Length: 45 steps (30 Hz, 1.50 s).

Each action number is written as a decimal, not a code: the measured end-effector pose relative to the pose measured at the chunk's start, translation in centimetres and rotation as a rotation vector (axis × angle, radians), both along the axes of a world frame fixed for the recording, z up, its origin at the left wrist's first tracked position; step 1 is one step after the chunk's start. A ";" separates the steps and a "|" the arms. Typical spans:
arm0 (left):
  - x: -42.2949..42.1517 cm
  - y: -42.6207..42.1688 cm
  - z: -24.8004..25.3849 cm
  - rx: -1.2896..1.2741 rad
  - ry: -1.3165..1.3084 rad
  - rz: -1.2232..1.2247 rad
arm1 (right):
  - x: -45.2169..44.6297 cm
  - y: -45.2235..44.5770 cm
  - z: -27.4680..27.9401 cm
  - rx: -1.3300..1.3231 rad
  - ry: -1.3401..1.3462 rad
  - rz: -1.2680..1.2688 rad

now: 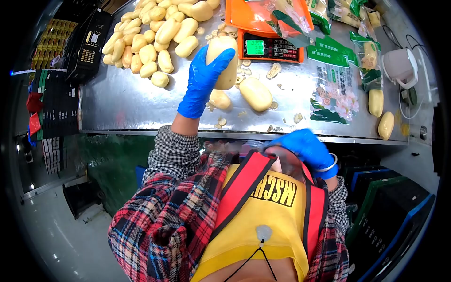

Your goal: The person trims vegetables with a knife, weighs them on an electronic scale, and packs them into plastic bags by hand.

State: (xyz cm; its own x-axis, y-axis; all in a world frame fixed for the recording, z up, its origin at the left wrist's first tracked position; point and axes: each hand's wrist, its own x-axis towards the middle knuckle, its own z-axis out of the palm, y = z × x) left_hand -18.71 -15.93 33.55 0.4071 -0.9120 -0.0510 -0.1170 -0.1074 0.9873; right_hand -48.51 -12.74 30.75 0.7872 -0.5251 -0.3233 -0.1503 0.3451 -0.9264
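Observation:
My left hand [206, 77], in a blue glove, is closed around a thick, pale lotus root segment [226, 63] and holds it up over the steel table. Below that hand a small root piece [219, 99] and a large lotus root segment [256, 94] lie among root scraps. My right hand [303, 148], also gloved in blue, is at the table's front edge close to my body. Its fingers are bent downward and partly hidden, so what they hold, if anything, does not show. A dark, blurred shape [287, 162] is beside it.
Many lotus root segments [159, 35] are heaped at the back left. An orange scale [271, 47] with a lit display stands behind my hands. A printed plastic bag [333, 89], packed bags [369, 56] and two loose segments are on the right. Crates [385, 221] stand below right.

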 end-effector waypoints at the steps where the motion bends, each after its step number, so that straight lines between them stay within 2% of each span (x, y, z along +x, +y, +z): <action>1: 0.1 -0.4 -0.4 -0.017 0.032 0.002 | 0.3 0.7 -0.6 -0.096 -0.069 0.049; 2: 0.0 -0.7 -0.4 -0.032 0.063 -0.002 | 0.2 0.6 -0.6 -0.177 -0.046 -0.060; 4: 0.1 -0.9 -0.3 -0.052 0.319 -0.017 | -0.5 -1.5 0.6 0.056 0.038 -0.328; 6: 0.9 -0.8 -0.2 -0.039 0.498 -0.070 | -2.0 -2.4 -1.8 0.009 0.011 -0.420; 9: 0.4 -0.9 0.3 -0.032 0.393 -0.013 | -2.0 -1.8 -2.6 0.008 0.060 -0.384; 13: -1.1 -0.6 1.4 -0.051 0.334 0.060 | -0.3 -1.0 -0.3 0.032 0.006 -0.393; 22: 0.1 -0.8 0.7 -0.060 0.283 -0.062 | 0.3 -1.1 0.0 -0.007 0.029 -0.351; 23: 0.0 -0.8 0.8 -0.036 0.400 -0.080 | 0.2 -1.2 -0.1 -0.012 0.024 -0.348; 25: 0.1 -0.6 1.3 -0.002 0.630 -0.113 | 0.3 -0.9 -0.8 0.009 0.005 -0.509; 27: 0.8 -0.8 1.0 -0.004 0.848 -0.260 | 0.1 -1.4 -2.7 -0.005 0.049 -0.610; 29: 1.4 -0.7 0.0 0.003 1.062 -0.417 | -0.6 -2.1 -9.2 -0.344 0.192 -0.664; 31: 1.3 -0.8 -0.8 0.009 1.146 -0.401 | -1.5 -2.3 -13.6 -0.794 0.467 -0.617; 33: 0.8 -0.9 -1.2 0.046 1.247 -0.423 | -2.0 -2.6 -16.7 -1.022 0.551 -0.576; 34: 0.2 -0.5 -0.6 0.060 1.174 -0.363 | -2.0 -2.7 -16.7 -0.955 0.618 -0.532; 35: 0.1 -0.7 -0.8 0.089 1.132 -0.352 | -1.7 -3.0 -16.2 -1.054 0.658 -0.500; 37: 0.0 -1.0 -1.5 0.147 1.042 -0.332 | -0.4 -3.9 -14.3 -1.292 0.596 -0.514; 38: -0.1 -0.9 -2.1 0.072 1.061 -0.396 | 1.4 -4.5 -12.0 -1.255 0.425 -0.553; 40: -1.6 0.8 -2.6 -0.090 0.546 -0.411 | 5.3 -5.5 -5.4 -1.104 0.078 -0.601; 41: -2.3 1.0 -2.7 -0.105 0.488 -0.397 | 7.1 -6.0 -2.9 -0.996 -0.101 -0.606; 42: -2.9 1.1 -2.9 -0.119 0.430 -0.383 | 8.7 -6.7 -2.2 -1.003 -0.183 -0.601; 43: -3.3 0.7 -2.7 -0.066 0.570 -0.348 | 10.0 -7.2 -1.9 -1.012 -0.267 -0.592; 45: -2.7 -0.7 -3.2 0.033 0.888 -0.313 | 11.3 -6.5 -2.5 -1.079 -0.199 -0.579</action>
